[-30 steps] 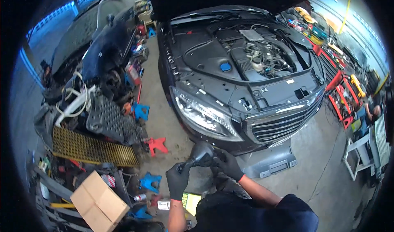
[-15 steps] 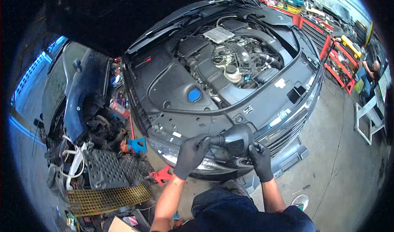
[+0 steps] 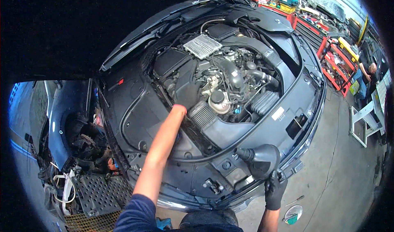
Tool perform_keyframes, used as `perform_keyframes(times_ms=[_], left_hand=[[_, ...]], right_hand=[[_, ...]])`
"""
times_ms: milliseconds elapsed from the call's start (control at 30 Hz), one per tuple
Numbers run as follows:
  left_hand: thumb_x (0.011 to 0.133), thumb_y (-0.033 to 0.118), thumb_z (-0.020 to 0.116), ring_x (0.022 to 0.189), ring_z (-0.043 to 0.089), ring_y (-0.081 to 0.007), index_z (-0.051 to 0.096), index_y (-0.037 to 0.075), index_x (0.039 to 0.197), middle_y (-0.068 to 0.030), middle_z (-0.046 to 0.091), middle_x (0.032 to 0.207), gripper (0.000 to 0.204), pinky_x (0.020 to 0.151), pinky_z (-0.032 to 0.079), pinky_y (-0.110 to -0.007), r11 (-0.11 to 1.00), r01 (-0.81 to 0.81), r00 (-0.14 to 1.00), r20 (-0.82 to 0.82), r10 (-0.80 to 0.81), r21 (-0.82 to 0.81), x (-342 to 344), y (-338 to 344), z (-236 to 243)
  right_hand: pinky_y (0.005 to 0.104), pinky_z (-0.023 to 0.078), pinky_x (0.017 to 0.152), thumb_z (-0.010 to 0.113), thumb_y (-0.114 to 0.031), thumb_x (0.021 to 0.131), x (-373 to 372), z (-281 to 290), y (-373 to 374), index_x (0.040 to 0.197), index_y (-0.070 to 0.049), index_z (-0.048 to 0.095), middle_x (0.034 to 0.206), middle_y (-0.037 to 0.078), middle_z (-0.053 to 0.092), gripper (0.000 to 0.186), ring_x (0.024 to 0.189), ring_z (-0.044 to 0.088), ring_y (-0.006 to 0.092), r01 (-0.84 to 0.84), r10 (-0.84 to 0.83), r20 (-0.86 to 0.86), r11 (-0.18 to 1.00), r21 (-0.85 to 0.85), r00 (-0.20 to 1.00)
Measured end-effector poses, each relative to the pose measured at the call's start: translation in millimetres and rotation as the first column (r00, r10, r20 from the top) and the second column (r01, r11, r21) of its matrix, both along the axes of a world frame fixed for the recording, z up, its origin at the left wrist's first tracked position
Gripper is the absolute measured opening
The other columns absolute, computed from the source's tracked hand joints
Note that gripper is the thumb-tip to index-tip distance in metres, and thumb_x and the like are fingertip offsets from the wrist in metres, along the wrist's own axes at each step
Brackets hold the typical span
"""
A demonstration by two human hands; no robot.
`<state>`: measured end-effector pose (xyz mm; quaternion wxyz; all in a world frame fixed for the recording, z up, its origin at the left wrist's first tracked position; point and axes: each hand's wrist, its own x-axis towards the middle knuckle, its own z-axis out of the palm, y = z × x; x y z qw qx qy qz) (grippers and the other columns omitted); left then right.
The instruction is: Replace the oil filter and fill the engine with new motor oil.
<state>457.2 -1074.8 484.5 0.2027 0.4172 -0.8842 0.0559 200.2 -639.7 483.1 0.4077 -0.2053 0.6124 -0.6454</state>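
Note:
My right hand point(image 3: 276, 187), in a black glove, grips the wide end of a black plastic duct point(image 3: 263, 161) with a ribbed neck. It holds the duct over the car's front edge, with the neck pointing left toward the engine bay. My left arm point(image 3: 158, 154) reaches forward across the dark front panel point(image 3: 131, 127) into the left part of the engine bay. Beyond the red cuff, the dark glove blends into the engine parts, so its fingers cannot be made out. Near that hand are a black engine cover point(image 3: 186, 82) and a ribbed air hose point(image 3: 201, 115).
A pale pleated filter point(image 3: 202, 46) lies on top of the engine. A black-capped reservoir point(image 3: 218, 100) stands mid-bay. At left are a blue fender point(image 3: 59, 129) and a perforated dark panel point(image 3: 100, 193). Red tool carts point(image 3: 310, 35) and another person point(image 3: 367, 78) are at right.
My left hand has let go of the duct and reached forward into the engine bay. My right hand has carried the duct to the right and slightly lower. The view has shifted.

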Motion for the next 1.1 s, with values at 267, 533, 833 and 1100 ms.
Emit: perform_keyframes(times_ms=[267,533,833,1100], left_hand=[[0.092,0.013,0.046,0.105,0.063,-0.0363,0.058,0.004,0.109,-0.0197,0.063,0.105,0.023,0.087,0.051,-0.047,0.988,0.150,0.929,0.335,-0.155,0.041,0,-108,-18],[0.091,0.024,0.058,0.112,0.060,-0.0392,0.053,0.001,0.123,-0.0226,0.060,0.119,0.040,0.096,0.048,-0.047,0.946,0.256,0.895,0.322,-0.310,0.199,6,-114,-9],[0.071,0.028,0.075,0.116,0.059,-0.0400,0.046,0.008,0.144,-0.0242,0.060,0.127,0.082,0.101,0.047,-0.045,0.897,0.179,0.888,0.325,-0.324,0.405,-13,-113,16],[0.063,0.030,0.079,0.109,0.062,-0.0353,0.057,0.007,0.131,-0.0205,0.064,0.119,0.075,0.098,0.047,-0.040,0.890,0.139,0.979,0.074,-0.189,0.435,0,-112,40]], right_hand=[[0.0202,0.031,0.053,0.058,-0.031,0.101,-19,5,-50,0.103,-0.001,0.064,0.078,-0.005,0.059,0.031,0.062,0.043,0.0021,0.157,-0.165,-0.085,0.983,-0.092,0.983],[0.0206,0.029,0.051,0.057,-0.029,0.102,-22,10,-79,0.095,-0.006,0.061,0.072,-0.007,0.051,0.025,0.059,0.040,0.0014,0.156,-0.157,-0.099,0.988,-0.022,0.983],[0.0212,0.029,0.049,0.062,-0.028,0.100,-22,7,-84,0.097,-0.005,0.062,0.071,-0.005,0.056,0.024,0.057,0.042,0.0020,0.127,-0.128,-0.012,0.989,-0.074,0.992],[0.0211,0.027,0.047,0.063,-0.030,0.100,-23,10,-101,0.092,-0.008,0.058,0.068,-0.007,0.048,0.023,0.054,0.039,0.0023,0.155,-0.169,-0.208,0.985,-0.080,0.964]])
